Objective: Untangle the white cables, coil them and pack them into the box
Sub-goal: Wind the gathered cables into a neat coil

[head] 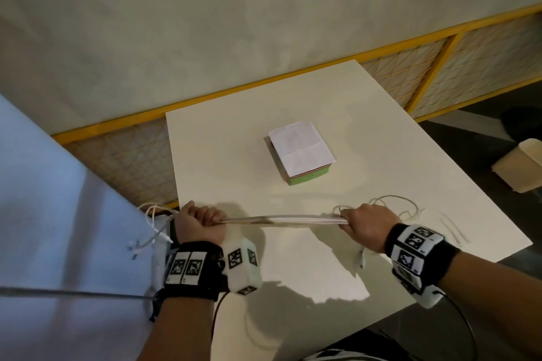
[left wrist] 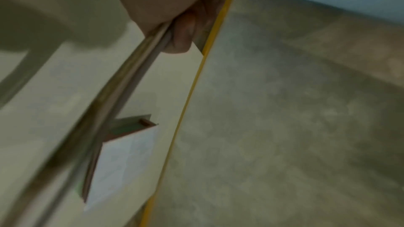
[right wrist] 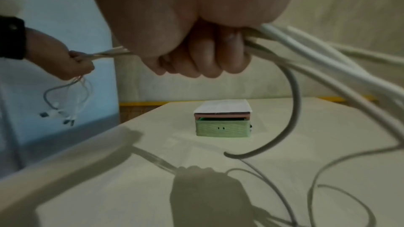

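Note:
Several white cables (head: pixel 281 219) run as one taut bundle between my two fists above the near part of the white table (head: pixel 234 138). My left hand (head: pixel 202 221) grips the bundle at the table's left edge; plug ends (head: pixel 152 239) dangle past it. My right hand (head: pixel 362 221) grips the other end, with loose loops (head: pixel 393 205) trailing right onto the table. In the right wrist view my fingers (right wrist: pixel 205 59) curl round the cables (right wrist: pixel 317 54). The green box (head: pixel 308 177) sits mid-table under a pink lid and white paper (head: pixel 300 148).
A yellow-framed mesh fence (head: pixel 425 73) runs behind the table. A pale blue panel (head: pixel 58 214) stands at the left. A beige carton (head: pixel 522 164) lies on the dark floor to the right. A dark wire (head: pixel 73 293) crosses at the lower left.

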`<act>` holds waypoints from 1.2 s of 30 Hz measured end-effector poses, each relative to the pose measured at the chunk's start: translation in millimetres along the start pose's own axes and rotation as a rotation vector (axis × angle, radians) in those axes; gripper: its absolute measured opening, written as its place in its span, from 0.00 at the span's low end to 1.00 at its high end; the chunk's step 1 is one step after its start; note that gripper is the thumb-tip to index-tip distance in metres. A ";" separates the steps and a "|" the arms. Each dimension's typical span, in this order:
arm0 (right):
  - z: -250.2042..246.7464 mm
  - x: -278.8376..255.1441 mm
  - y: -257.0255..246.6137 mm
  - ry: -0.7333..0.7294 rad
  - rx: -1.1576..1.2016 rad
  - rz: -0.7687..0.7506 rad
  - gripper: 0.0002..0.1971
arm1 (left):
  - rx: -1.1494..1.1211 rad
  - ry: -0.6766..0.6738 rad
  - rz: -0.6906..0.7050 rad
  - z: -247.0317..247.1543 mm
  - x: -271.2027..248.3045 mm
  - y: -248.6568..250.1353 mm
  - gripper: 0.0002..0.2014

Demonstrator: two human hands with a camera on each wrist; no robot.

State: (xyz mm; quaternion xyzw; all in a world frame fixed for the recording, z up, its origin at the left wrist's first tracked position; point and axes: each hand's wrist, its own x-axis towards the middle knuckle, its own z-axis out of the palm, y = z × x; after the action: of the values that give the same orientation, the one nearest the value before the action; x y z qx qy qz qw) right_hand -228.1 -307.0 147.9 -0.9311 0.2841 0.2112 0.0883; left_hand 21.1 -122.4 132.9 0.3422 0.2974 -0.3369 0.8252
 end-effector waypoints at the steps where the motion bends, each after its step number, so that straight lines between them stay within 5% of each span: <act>1: 1.8 0.4 3.2 0.000 -0.002 0.010 0.21 | 0.001 0.000 -0.001 -0.6 0.4 -4.4 0.29; 7: 6.3 10.1 18.1 -0.076 0.029 0.042 0.20 | 0.016 0.003 0.020 15.1 -7.5 -30.5 0.23; 11: -2.2 14.5 12.9 -0.055 0.036 -0.068 0.50 | 0.059 0.014 0.038 21.6 -18.3 -46.3 0.21; 14: -23.0 13.2 -26.7 0.042 0.071 -0.222 0.57 | 0.097 0.004 0.010 25.3 -31.2 -66.3 0.20; 17: -26.0 19.1 -74.9 0.031 0.184 -0.334 0.48 | 0.127 -0.011 -0.029 30.7 -47.4 -85.2 0.21; 20: -14.6 21.0 -99.8 -0.025 0.545 -0.298 0.19 | 0.140 -0.015 -0.070 33.5 -54.4 -88.0 0.22; 22: -13.1 22.0 -103.8 0.059 0.456 -0.202 0.08 | 0.107 -0.055 -0.107 33.1 -53.1 -84.4 0.23; 28: -21.4 12.9 -75.9 0.071 0.199 -0.171 0.21 | 0.047 -0.066 -0.068 24.2 -30.0 -45.3 0.25; 36: -6.2 -0.3 -32.4 0.059 0.028 -0.083 0.18 | 0.023 0.029 0.043 3.1 -2.1 -9.9 0.25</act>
State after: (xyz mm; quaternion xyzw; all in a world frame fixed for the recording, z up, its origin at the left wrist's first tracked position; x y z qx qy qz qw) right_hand -207.9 -282.0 155.0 -0.9465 0.2506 0.1758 0.1017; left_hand 13.1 -129.3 132.6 0.3630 0.2980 -0.3174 0.8238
